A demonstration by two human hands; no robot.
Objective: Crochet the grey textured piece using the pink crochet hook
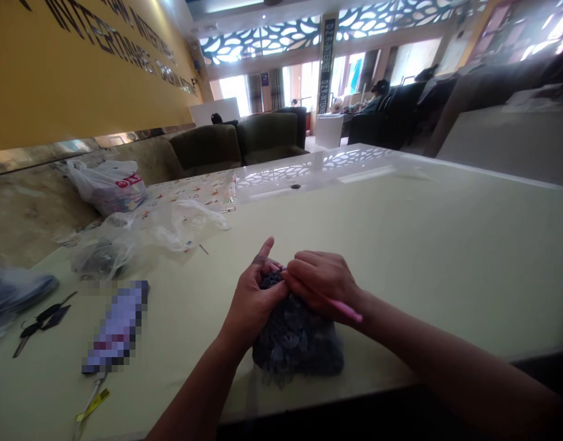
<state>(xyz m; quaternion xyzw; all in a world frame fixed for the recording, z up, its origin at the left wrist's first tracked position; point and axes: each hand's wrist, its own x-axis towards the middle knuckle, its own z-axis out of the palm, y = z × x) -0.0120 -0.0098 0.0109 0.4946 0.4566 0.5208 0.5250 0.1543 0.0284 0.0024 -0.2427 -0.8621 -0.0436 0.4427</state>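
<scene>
A dark blue-grey crocheted piece, with pale petal-like bits hanging over its front, rests near the table's front edge. My left hand pinches its upper edge between the thumb and the curled fingers, with the index finger pointing up. My right hand is closed around a pink crochet hook, whose handle end sticks out below the palm towards my wrist. Both hands meet at the top edge of the work. The hook's tip is hidden between the fingers.
On the pale table, a pixelated phone-like object with a white cable lies left, beside keys. Clear plastic bags and a full white carrier bag stand further back. Armchairs and people sit beyond.
</scene>
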